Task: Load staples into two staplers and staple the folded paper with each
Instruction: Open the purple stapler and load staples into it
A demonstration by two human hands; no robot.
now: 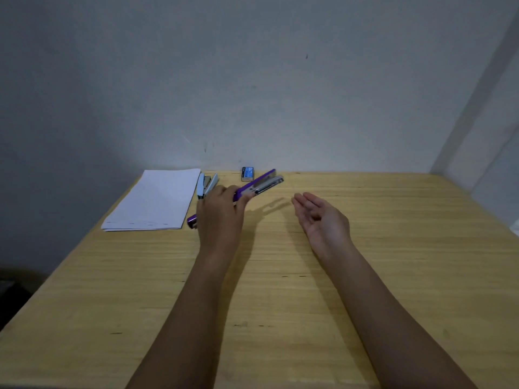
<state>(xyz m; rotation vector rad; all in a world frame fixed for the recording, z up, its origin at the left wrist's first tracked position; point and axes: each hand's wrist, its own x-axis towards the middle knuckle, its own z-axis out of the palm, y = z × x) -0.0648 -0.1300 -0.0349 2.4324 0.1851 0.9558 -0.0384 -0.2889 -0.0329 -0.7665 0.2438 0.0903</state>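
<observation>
Left hand [222, 211]: back of the hand faces up, forearm reaching forward over the table [280, 304]. Its fingers are curled round the middle of the purple stapler [261, 185]. The stapler angles away to the right with its nose raised, and its shadow falls on the wood beneath. The purple top arm is cracked open slightly from the silver rail at the far end. The rear end pokes out below the hand on the near-left side.

Right hand [320, 217]: palm turned up and inward, fingers straight and close together, holding nothing. It sits well right of the stapler, apart from it. Can't tell if it rests on the table or hovers.

White stapler [207, 185] lies just beside the right edge of the paper [157, 200], far left of the table. Blue staple box [247, 174] sits at the back edge by the wall, just behind the purple stapler's nose.
</observation>
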